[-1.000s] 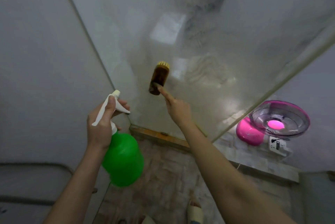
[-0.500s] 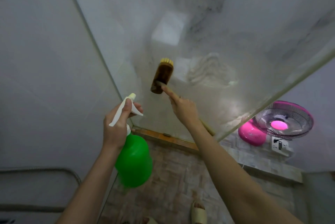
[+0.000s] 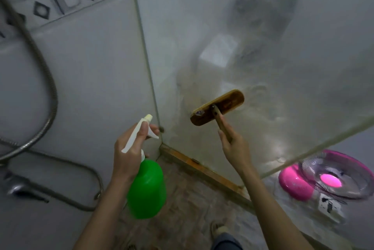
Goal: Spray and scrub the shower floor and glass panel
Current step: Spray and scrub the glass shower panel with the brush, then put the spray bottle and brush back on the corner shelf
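A soapy, streaked glass panel [image 3: 273,67] fills the upper right. Pressed flat against it is a brown wooden scrub brush [image 3: 217,107], lying slanted with its back toward me. My right hand [image 3: 235,146] grips the brush's short handle from below. My left hand [image 3: 129,153] holds a green spray bottle [image 3: 147,188] by its white trigger head [image 3: 139,132], nozzle pointing up toward the corner where tiled wall meets glass. The brownish shower floor [image 3: 188,205] lies below, between my arms.
A metal shower hose [image 3: 46,79] loops down the white tiled wall at left, above a tap [image 3: 18,187]. A wooden sill [image 3: 204,170] runs under the glass. Beyond the glass stands a pink fan [image 3: 332,176]. A sandalled foot [image 3: 219,229] shows at the bottom.
The brush has turned from nearly upright to a slanted, crosswise lie on the glass and shifted right. My view has swung left, bringing the hose and tile border into sight.
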`<state>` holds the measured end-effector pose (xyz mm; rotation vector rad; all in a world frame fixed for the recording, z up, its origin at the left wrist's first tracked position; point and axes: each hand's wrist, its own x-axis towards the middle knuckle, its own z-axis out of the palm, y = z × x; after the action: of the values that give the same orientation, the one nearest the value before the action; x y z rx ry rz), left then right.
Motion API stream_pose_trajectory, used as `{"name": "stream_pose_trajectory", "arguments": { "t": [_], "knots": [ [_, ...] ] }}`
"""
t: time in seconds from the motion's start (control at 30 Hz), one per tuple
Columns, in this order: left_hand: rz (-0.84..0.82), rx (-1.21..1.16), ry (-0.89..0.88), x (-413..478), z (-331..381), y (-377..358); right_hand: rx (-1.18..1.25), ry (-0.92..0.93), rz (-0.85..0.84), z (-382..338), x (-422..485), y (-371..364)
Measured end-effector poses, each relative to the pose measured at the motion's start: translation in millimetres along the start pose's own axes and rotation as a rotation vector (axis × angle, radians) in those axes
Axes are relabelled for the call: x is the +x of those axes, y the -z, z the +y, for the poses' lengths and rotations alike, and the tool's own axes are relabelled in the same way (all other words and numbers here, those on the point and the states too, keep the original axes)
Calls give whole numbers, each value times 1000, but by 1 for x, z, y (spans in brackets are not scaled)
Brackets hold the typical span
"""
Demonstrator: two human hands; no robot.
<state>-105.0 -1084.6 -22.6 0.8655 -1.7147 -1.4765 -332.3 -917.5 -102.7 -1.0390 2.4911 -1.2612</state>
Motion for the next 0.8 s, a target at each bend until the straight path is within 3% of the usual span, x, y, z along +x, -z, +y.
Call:
{"name": "stream_pose_trajectory", "arguments": {
  "t": [0.2, 0.4, 0.8],
  "knots": [
    [387, 31, 60, -49, -11, -10, 156, 238, -279, -12, 41, -26],
    [825, 39, 155, -139, 0, -41, 265, 426, -685, -34, 40, -47],
    [1579, 105, 254, -360, 56, -123, 343, 775, -1388, -88, -123, -63]
  ]
}}
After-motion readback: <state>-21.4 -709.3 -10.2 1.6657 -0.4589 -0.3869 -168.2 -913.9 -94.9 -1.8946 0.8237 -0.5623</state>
